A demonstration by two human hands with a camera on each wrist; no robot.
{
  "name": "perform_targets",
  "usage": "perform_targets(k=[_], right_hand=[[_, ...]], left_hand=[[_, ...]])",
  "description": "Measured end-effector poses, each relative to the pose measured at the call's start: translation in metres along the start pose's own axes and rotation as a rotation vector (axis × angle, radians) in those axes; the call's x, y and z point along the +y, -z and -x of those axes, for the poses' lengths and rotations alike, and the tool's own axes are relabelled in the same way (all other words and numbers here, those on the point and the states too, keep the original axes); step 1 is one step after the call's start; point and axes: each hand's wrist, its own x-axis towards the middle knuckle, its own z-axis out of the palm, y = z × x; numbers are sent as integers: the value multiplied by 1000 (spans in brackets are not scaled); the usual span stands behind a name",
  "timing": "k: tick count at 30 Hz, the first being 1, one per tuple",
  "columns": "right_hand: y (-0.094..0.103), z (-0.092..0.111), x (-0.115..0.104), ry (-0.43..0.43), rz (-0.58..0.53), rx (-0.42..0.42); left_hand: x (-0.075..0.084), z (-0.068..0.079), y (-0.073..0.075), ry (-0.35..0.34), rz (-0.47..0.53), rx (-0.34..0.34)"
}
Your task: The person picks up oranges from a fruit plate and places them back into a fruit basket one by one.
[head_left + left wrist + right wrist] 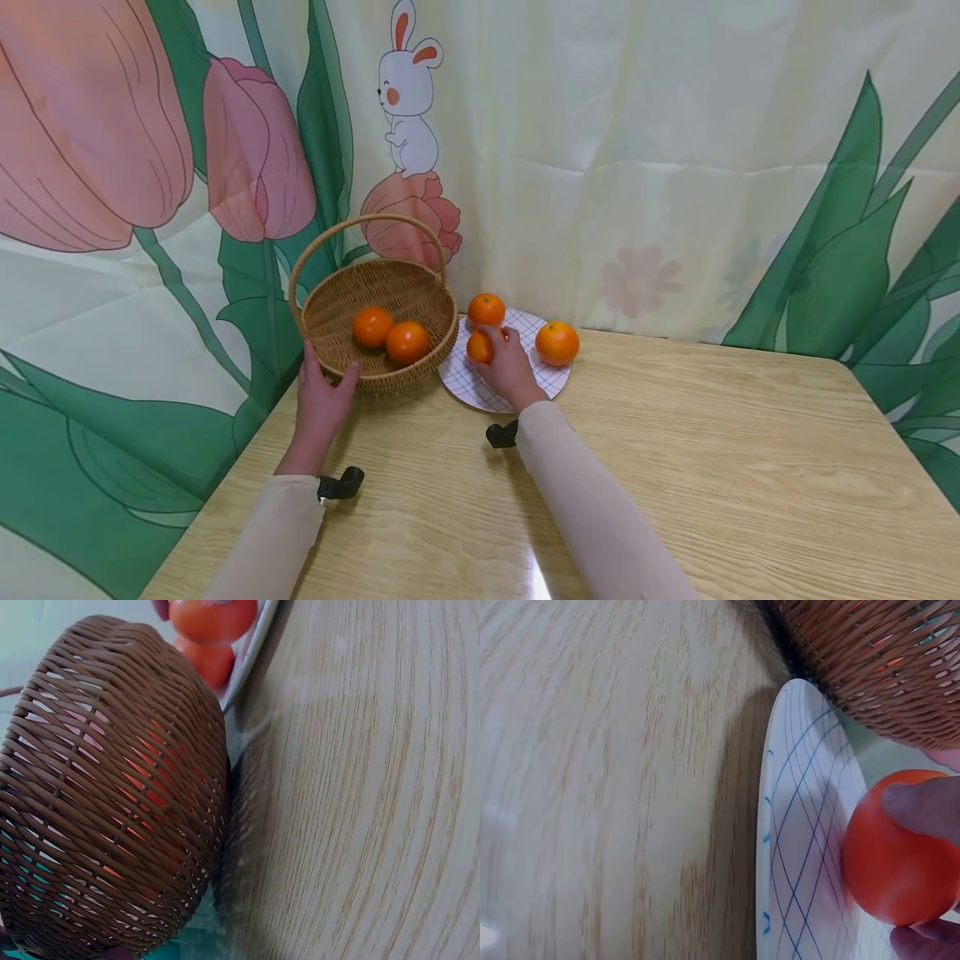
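Note:
My left hand (324, 404) grips the near left rim of a brown wicker basket (444, 354) with a tall arched handle. Two oranges (408, 342) lie inside it; in the left wrist view they show through the weave. My right hand (510, 367) pinches another orange (900, 855) over a round white plate (799, 817) with a blue crossed-line pattern, the thumb on one side and fingers on the other. Behind that hand, one orange (487, 309) sits at the plate's back. A further orange (557, 343) rests by its right edge.
The plate stands just right of the basket on a light wooden table (720, 467). A curtain (675, 167) printed with tulips and a rabbit hangs close behind the table and down its left side. Black wrist mounts (341, 483) stick out from both sleeves.

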Motion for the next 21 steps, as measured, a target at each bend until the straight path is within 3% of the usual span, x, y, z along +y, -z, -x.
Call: perform_targets(k=[21], right_hand=[[12,11,-7,25,-18,18]], left_hand=[[1,2,-1,0,-25,15]])
